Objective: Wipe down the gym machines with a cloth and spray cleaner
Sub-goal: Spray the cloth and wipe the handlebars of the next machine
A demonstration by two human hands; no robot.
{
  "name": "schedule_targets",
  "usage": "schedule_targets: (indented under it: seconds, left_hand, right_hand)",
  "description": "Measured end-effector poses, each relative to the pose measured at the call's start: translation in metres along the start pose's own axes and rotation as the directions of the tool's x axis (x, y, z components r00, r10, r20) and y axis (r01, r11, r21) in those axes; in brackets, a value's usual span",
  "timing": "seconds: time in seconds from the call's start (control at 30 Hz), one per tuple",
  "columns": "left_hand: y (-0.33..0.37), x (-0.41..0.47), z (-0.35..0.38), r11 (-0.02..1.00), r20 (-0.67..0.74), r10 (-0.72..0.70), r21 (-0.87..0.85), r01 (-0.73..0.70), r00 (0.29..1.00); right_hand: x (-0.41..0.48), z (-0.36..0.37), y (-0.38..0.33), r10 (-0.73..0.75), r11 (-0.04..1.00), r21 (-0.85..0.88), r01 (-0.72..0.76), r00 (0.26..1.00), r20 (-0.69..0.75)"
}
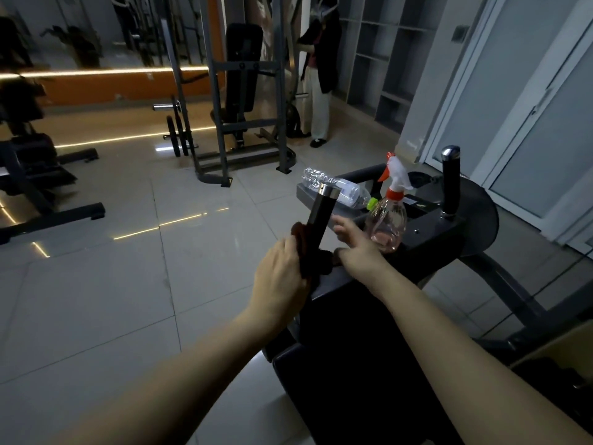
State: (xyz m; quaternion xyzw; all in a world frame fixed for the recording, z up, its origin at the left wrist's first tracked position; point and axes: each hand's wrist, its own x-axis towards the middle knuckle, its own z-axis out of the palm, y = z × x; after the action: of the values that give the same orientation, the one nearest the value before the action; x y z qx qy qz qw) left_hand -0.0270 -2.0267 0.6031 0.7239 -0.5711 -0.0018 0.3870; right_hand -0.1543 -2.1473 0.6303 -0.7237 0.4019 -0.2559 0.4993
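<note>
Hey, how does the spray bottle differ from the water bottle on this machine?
The spray bottle stands upright; the water bottle lies on its side. The spray bottle has a white and orange trigger head; the water bottle a green cap. The spray bottle looks pinkish, the water bottle colourless. Both are clear plastic on the machine.

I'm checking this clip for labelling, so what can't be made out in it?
Head view, dim:
Left hand: fingers hidden behind its own back and the cloth.
Handle base: covered by cloth and right hand.
Spray bottle fill level: unclear in dim light.
Water bottle label: too small to read.
</note>
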Motion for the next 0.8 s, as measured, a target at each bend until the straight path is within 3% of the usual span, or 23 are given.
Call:
schedule_targets:
  seconds: [0.07,0.13,0.23,0.33,0.43,0.5,0.53,0.6,0.67,0.73,0.8]
  left_hand:
    - [-0.013,-0.003,-0.01,0.997,0.069,-0.067,0.041,0.064,0.995]
    - [-0.023,0.007,-0.013,0.975,0.162,-0.166,-0.118,0.186,0.973]
    - [-0.009,0.022,0.002,0.773,0.28,-0.213,-0.538,0.337,0.936]
    - [0.007,0.039,0.008,0.573,0.334,-0.247,-0.706,0.415,0.91]
    - [-0.005,0.059,-0.004,0.402,0.593,-0.15,-0.695,0.597,0.791]
    - [-0.014,0.067,-0.007,0.331,0.716,-0.022,-0.654,0.681,0.698]
    - [-0.015,0.068,-0.006,0.318,0.72,0.0,-0.658,0.683,0.694]
    - [-0.01,0.064,0.003,0.327,0.64,-0.077,-0.708,0.626,0.764]
    - [0.002,0.052,0.009,0.392,0.45,-0.212,-0.774,0.497,0.868]
    - [0.007,0.036,0.015,0.523,0.27,-0.259,-0.768,0.369,0.928]
    - [0.008,0.021,0.02,0.743,0.109,-0.191,-0.633,0.216,0.976]
  right_hand:
    - [0.007,0.009,0.0,0.025,0.999,-0.029,-0.02,0.987,0.158]
    - [0.01,0.015,-0.001,0.067,0.988,-0.15,-0.037,0.978,0.199]
    - [0.004,0.015,-0.007,0.14,0.985,-0.125,-0.123,0.98,0.138]
    - [-0.012,0.005,-0.015,0.185,0.983,-0.021,-0.184,0.978,0.092]
    - [-0.035,0.006,-0.023,0.078,0.959,-0.277,-0.054,0.994,0.075]
    - [-0.048,0.011,-0.025,0.037,0.961,-0.276,-0.024,0.998,0.043]
    - [-0.053,0.013,-0.023,0.033,0.974,-0.226,-0.022,0.999,0.043]
    - [-0.059,0.013,-0.024,0.082,0.996,-0.024,-0.081,0.996,0.02]
    - [-0.053,0.01,-0.031,0.181,0.955,0.248,-0.165,0.982,-0.045]
    - [-0.038,0.012,-0.038,0.281,0.877,0.428,-0.217,0.956,-0.091]
    - [-0.02,0.016,-0.04,0.348,0.818,0.51,-0.268,0.935,-0.068]
